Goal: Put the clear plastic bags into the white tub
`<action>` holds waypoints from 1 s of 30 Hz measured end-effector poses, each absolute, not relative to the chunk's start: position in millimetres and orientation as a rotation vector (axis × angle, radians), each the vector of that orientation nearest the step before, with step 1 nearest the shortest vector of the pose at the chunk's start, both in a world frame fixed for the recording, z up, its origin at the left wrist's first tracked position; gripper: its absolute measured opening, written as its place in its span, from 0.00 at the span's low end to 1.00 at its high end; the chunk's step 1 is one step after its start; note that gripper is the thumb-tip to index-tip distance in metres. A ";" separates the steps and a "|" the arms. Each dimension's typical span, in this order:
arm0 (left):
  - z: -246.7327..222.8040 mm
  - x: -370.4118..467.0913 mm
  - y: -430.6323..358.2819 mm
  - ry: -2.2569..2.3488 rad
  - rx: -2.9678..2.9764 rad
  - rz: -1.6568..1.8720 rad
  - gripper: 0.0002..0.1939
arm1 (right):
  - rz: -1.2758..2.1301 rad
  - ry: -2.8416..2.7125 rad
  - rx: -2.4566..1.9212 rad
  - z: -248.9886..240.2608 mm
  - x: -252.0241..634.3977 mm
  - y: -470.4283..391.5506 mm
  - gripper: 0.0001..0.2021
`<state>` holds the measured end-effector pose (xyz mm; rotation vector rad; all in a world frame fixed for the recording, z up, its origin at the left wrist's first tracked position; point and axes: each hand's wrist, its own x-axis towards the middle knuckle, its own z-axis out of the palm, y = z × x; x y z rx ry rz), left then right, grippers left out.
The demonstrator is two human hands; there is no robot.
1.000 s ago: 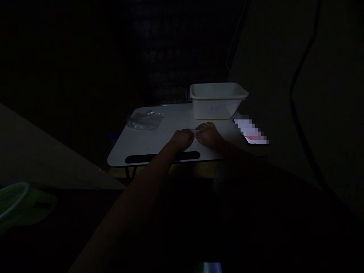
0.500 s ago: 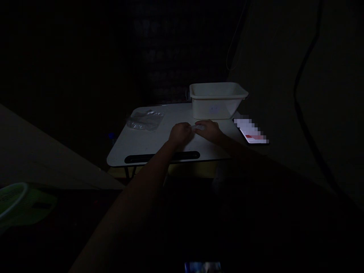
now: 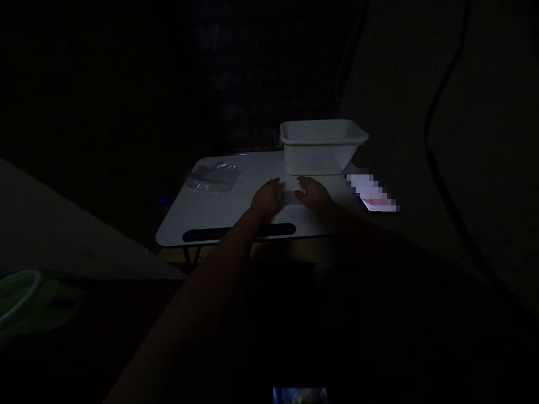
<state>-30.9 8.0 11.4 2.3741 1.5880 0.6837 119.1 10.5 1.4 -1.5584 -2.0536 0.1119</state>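
Note:
Over the middle of the white table [image 3: 227,216], my left hand [image 3: 268,199] and my right hand [image 3: 312,193] face each other with a gap between them. The fingers of both hands are apart. A pale, see-through piece [image 3: 290,196] lies in the gap between them; its shape is hard to make out in the dark. Crumpled clear plastic [image 3: 217,177] lies on the table to the left of my hands. Just behind them stands a white tub [image 3: 311,160].
A lit screen device [image 3: 373,193] rests at the table's right side. A black slot [image 3: 197,234] runs along the front edge. A green basket [image 3: 46,303] is at lower left, and a dark cable [image 3: 438,163] hangs along the right wall.
The fingers of both hands have opened around the pale piece, which was pinched and bunched between them before. The gap between my hands is wider.

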 end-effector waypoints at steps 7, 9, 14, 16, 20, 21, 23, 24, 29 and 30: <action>2.2 -24.6 -7.6 1.558 2.643 0.047 0.27 | -0.219 -2.520 -1.483 -6.3 109.1 -12.3 0.23; 2.8 -22.7 -9.4 1.573 2.660 -0.015 0.27 | -0.248 -2.537 -1.487 -8.5 108.3 -14.9 0.24; 4.3 -20.9 -10.5 1.593 2.680 -0.078 0.27 | -0.234 -2.565 -1.531 -10.1 109.5 -14.9 0.23; 4.4 -20.7 -10.2 1.594 2.671 -0.074 0.27 | -0.213 -2.563 -1.547 -10.9 109.5 -14.0 0.23; 5.4 -20.0 -10.3 1.599 2.641 -0.064 0.27 | -0.209 -2.546 -1.526 -14.2 109.5 -12.4 0.23; 6.0 -19.7 -10.6 1.600 2.635 -0.067 0.27 | -0.208 -2.543 -1.522 -14.9 109.7 -12.1 0.23; 7.6 -18.9 -11.9 1.603 2.630 -0.075 0.26 | -0.188 -2.545 -1.523 -15.0 110.3 -11.2 0.23; 8.6 -18.4 -12.8 1.606 2.631 -0.078 0.26 | -0.161 -2.546 -1.532 -14.3 110.6 -10.6 0.23; 13.6 -15.3 -17.7 1.644 2.691 -0.014 0.25 | -0.038 -2.491 -1.562 -8.1 111.6 -7.7 0.23; 14.0 -14.8 -18.3 1.657 2.701 0.013 0.25 | -0.058 -2.478 -1.554 -7.8 111.6 -7.1 0.24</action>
